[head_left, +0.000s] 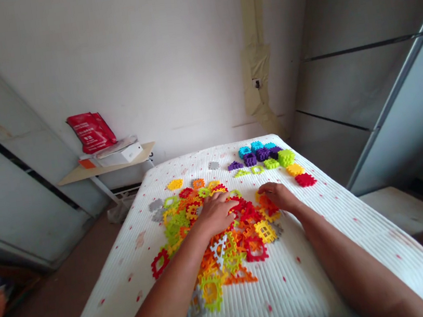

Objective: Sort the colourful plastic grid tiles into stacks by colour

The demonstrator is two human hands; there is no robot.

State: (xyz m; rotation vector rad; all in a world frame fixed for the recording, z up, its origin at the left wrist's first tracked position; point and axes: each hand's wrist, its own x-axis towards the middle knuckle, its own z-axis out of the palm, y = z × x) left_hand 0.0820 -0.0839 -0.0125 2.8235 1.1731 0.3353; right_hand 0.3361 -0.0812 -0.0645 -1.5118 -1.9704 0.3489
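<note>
A heap of flat plastic interlocking tiles [210, 232] in red, orange, yellow, green and grey lies on a white ribbed mattress [326, 247]. My left hand [216, 213] rests palm down on the heap, fingers curled over red and orange pieces. My right hand [278, 195] lies at the heap's right edge, fingers bent onto a red tile [267, 204]. What either hand grips is hidden by the fingers. Farther back sits a sorted group of blue, purple, green, yellow and red tiles [270, 158].
A small wooden side table [79, 173] with a white box and a red bag [92, 131] stands against the wall at the back left. Grey cabinet panels [381, 77] rise on the right. The mattress edge drops off on the left toward the floor.
</note>
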